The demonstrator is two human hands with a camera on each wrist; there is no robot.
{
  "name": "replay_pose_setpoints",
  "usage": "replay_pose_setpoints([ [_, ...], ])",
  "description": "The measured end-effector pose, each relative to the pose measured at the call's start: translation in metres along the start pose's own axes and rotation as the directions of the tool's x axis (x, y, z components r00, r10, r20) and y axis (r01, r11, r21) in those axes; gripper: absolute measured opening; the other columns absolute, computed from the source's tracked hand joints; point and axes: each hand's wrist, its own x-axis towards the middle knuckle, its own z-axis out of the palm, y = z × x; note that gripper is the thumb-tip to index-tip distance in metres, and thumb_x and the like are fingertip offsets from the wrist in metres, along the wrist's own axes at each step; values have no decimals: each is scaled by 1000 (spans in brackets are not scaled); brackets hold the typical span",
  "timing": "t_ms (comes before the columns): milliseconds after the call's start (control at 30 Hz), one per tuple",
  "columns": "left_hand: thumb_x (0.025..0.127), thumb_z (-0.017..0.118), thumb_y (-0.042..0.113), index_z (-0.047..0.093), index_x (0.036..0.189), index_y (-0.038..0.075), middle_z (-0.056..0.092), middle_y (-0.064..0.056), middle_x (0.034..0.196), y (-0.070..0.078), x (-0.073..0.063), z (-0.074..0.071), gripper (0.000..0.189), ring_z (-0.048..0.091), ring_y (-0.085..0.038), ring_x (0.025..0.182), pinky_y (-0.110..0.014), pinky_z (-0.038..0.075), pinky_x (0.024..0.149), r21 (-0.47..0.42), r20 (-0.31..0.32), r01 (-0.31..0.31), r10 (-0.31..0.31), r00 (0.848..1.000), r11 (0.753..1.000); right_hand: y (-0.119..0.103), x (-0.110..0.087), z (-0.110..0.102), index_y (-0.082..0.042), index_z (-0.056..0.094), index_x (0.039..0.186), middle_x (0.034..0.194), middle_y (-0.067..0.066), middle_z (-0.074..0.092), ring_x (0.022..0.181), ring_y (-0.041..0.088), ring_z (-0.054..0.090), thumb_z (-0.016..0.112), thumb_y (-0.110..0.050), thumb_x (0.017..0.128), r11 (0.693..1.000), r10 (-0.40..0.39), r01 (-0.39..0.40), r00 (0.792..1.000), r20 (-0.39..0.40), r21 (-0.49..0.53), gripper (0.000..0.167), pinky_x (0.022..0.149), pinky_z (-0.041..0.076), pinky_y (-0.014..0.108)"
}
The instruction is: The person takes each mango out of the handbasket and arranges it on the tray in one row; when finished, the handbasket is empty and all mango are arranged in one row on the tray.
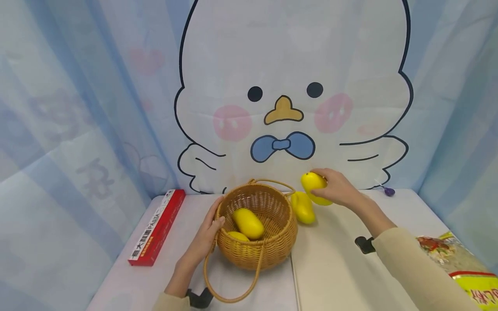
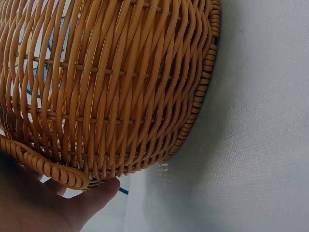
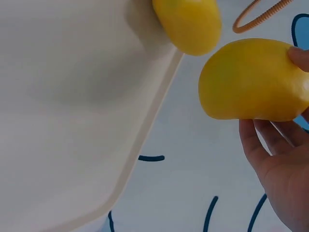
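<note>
A round wicker basket (image 1: 258, 255) stands in the middle of the table, its front handle hanging down. Inside it lie two yellow mangoes, one in full view (image 1: 248, 223) and one partly hidden by the front wall. My left hand (image 1: 206, 231) grips the basket's left rim; the thumb (image 2: 99, 198) shows at the edge in the left wrist view. To the right of the basket, my right hand (image 1: 336, 188) holds a mango (image 3: 251, 79) between thumb and fingers, raised above the surface. Another mango (image 1: 302, 208) rests against the basket's right side.
A cream-coloured board (image 1: 330, 268) lies right of the basket on the white table (image 1: 128, 285). At the left is a red pasta box (image 1: 157, 229). A clear and yellow food packet (image 1: 463, 268) sits at the right edge. A printed curtain (image 1: 288, 56) closes off the back.
</note>
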Motion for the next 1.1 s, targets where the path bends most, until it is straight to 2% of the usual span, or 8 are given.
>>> replay_pose_setpoints([
  [133, 106, 41, 28, 19, 156, 40, 18, 8, 166, 1, 0, 0, 57, 17, -26, 155, -60, 19, 122, -6, -2, 0, 0, 1000, 1000, 10, -2, 6, -4, 48, 144, 139, 23, 54, 116, 37, 55, 71, -26, 87, 999, 45, -45, 999, 1, 0, 65, 101, 48, 57],
  [300, 106, 42, 28, 20, 154, 45, 18, 8, 166, 0, 0, 0, 56, 18, -27, 154, -60, 19, 122, -3, -2, -2, 2, 1000, 1000, 21, -4, 14, -3, 46, 144, 140, 24, 53, 117, 39, 54, 69, -28, 88, 995, 99, -99, 995, 0, 8, 65, 101, 48, 58],
  [433, 105, 42, 27, 20, 155, 44, 18, 8, 166, -1, 1, 0, 56, 18, -27, 154, -60, 19, 122, -7, -2, -10, 10, 1000, 1000, 27, -6, 19, -1, 46, 144, 140, 27, 52, 118, 42, 53, 68, -29, 88, 990, 139, -139, 990, 6, 15, 66, 102, 46, 60],
  [833, 105, 44, 35, 19, 157, 37, 18, 8, 166, -4, 1, 0, 59, 17, -27, 154, -59, 19, 122, -12, -1, -21, 21, 1000, 1000, 47, -9, 39, 0, 37, 148, 145, 32, 45, 125, 47, 50, 64, -36, 91, 961, 275, -277, 959, 71, 13, 73, 106, 42, 63],
  [1100, 104, 44, 40, 19, 156, 41, 19, 9, 165, -3, 1, 0, 58, 18, -26, 154, -59, 19, 122, -9, -5, -14, 14, 1000, 1000, 55, -13, 46, 3, 33, 149, 145, 33, 43, 126, 47, 48, 60, -40, 94, 942, 326, -331, 942, 78, 53, 75, 108, 42, 62],
])
